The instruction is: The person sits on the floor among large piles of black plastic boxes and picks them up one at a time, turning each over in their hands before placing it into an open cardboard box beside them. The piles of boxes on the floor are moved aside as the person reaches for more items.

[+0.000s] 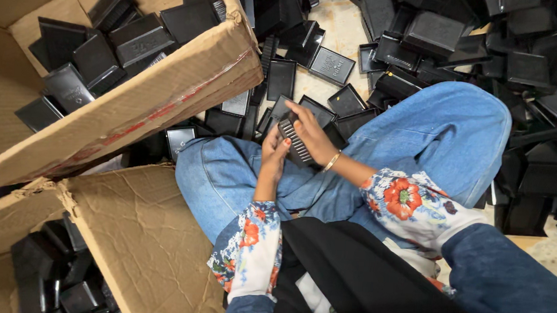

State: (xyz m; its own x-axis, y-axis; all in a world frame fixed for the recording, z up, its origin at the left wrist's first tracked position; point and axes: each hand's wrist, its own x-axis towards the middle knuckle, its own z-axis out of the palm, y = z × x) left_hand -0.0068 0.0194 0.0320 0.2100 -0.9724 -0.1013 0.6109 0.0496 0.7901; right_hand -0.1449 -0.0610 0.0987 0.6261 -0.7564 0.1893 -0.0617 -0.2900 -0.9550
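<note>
Head view: a black ribbed part [296,141] is held over the lap, above the jeans [240,173], with the left hand [273,155] clenched on its near end and the right hand [312,134] grasping it from above, fingers curled over the top. Black trays [332,66] are strewn on the floor [340,28] just beyond the hands; more are piled in the box [168,92] to the left.

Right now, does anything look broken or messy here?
Yes. The cardboard box at upper left is tipped over, its wall creased and its edge torn. Black plastic trays lie scattered in loose heaps across the floor. Both hands, left and right, hold a ribbed black piece that looks undamaged.
</note>
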